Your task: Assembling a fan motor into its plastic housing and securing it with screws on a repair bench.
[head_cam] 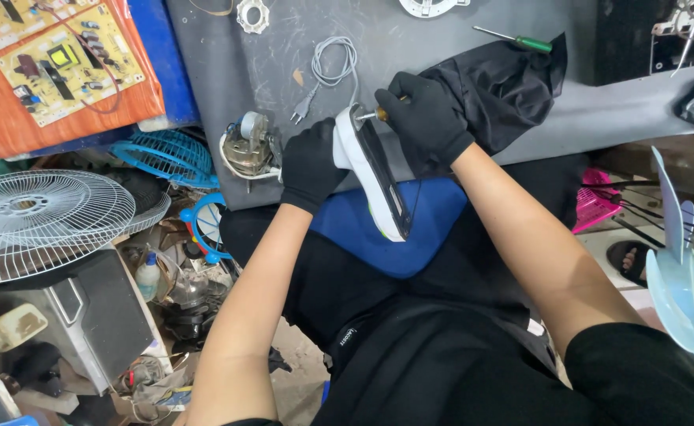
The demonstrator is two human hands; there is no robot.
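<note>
Grey workbench; white housing in gloved hands, long axis slanting down-right.

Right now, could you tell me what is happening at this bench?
A person in black gloves is working on a white and black appliance housing held on edge over a blue cushion. The left hand steadies its side, while the right hand presses a screwdriver into its upper end. A small motor and a grey power cord lie beside it.
</note>
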